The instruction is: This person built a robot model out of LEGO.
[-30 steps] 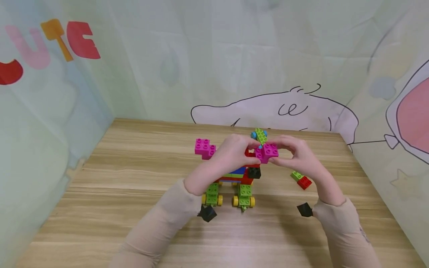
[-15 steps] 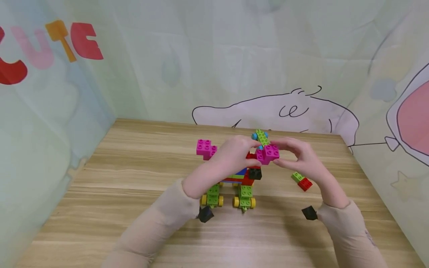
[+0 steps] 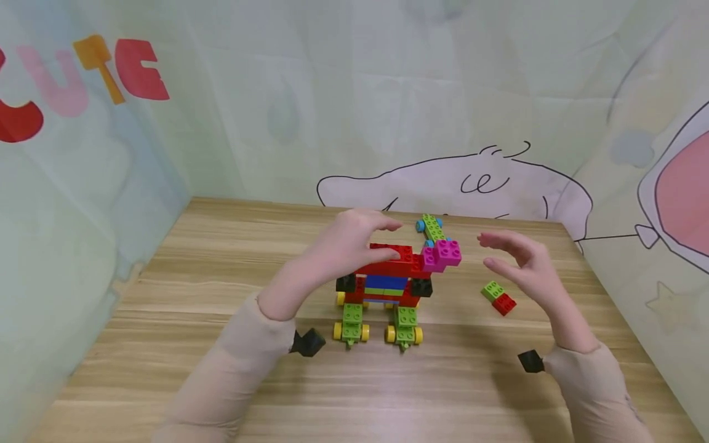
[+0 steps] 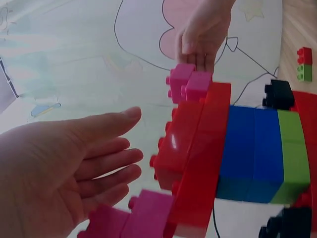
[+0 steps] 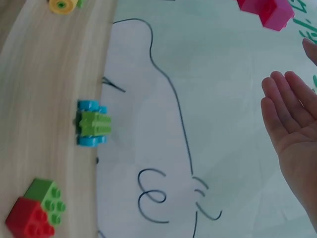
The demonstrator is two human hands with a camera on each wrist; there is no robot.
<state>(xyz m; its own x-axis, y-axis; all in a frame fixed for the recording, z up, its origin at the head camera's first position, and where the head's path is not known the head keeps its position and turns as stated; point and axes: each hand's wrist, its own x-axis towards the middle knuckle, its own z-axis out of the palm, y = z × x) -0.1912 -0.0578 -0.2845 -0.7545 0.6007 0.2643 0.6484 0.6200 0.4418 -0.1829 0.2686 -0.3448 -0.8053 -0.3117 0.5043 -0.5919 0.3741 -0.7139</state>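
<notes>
A build of toy building bricks stands on the table, with a red top (image 3: 382, 268), a blue middle layer (image 3: 386, 282) and green legs (image 3: 352, 315) on yellow wheels. Pink bricks (image 3: 441, 255) stick out at its right end. More pink bricks (image 4: 148, 214) at the other end show in the left wrist view; my left hand hides them from the head view. That left hand (image 3: 343, 245) hovers by the red top, fingers apart and holding nothing. To the right of the pink bricks, my right hand (image 3: 523, 261) hangs in the air, relaxed, with nothing in it.
Behind the build lies a green wheeled base (image 3: 434, 227) with blue wheels. A green brick and a red brick (image 3: 504, 304) sit together on the wooden table (image 3: 221, 271), right of the build. A printed cloth backdrop (image 3: 354, 111) rises along the table's back and sides.
Both hands have let go of the pink bricks at the right end and drawn apart, the left hand leftward, the right hand rightward. Those bricks stay on the build.
</notes>
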